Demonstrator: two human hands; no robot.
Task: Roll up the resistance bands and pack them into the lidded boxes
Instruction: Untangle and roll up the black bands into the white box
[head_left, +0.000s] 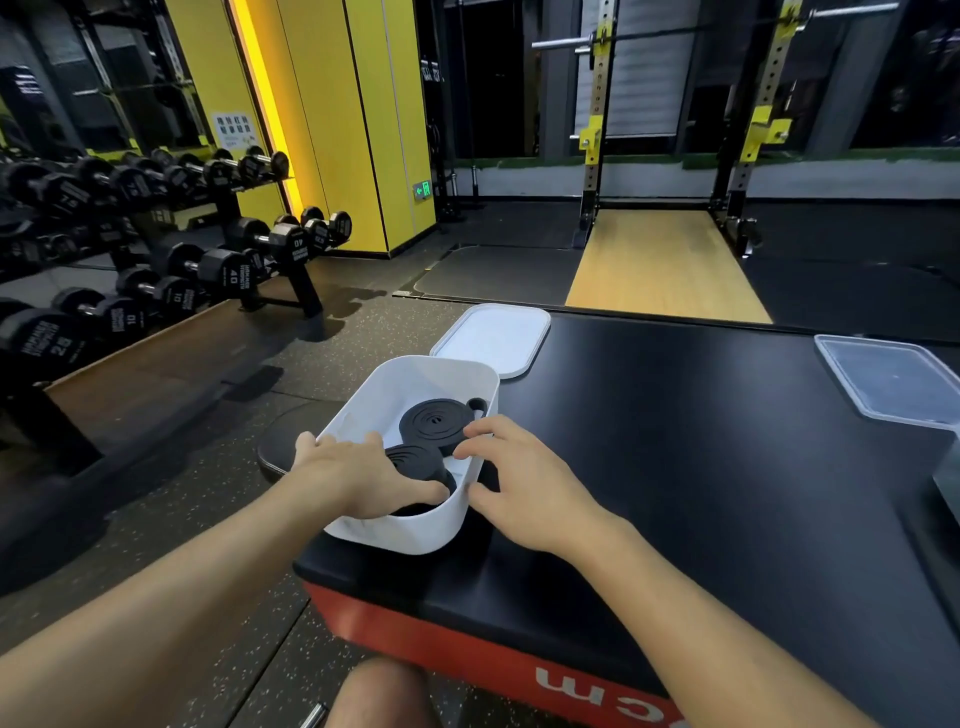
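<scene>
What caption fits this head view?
Left hand rests on a rolled black resistance band in the open white plastic box; right hand grips its rim.

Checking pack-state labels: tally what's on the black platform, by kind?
bands: 2, both rolled, in the box
box: 1, white, open
lids: 2, one white, one clear
Total: 5
Not counted: cut-off object at the right edge, kind unclear.

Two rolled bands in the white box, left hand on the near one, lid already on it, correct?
No: the head view shows the white lid off, lying on the black platform behind the white box. Two rolled bands inside, left hand on the near one, yes.
</scene>
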